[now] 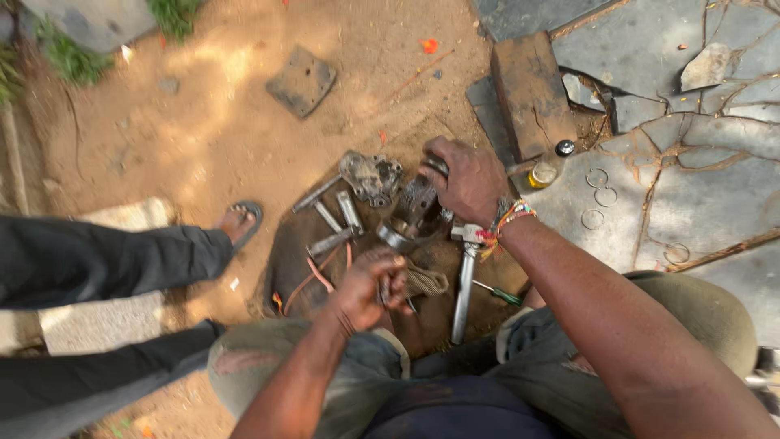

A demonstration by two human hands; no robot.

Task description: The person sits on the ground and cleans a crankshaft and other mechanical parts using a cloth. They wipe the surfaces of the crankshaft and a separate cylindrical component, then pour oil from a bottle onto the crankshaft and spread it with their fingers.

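Right hand [470,180] grip clasping greasy cylindrical metal part [413,213], left hand [370,286] clenched on crumpled rag [422,280]

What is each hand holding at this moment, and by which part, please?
The right hand grips the metal engine part by its top end; the left hand clutches a rag by one bunched end.

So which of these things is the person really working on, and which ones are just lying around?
In hand:
- metal engine part, gripped by the right hand
- rag, held in the left hand

Just lying about:
- metal bolts on the dark cloth
- grey casting
- long metal tool
- green screwdriver
- small bottle
- rings on the stone
- wooden block
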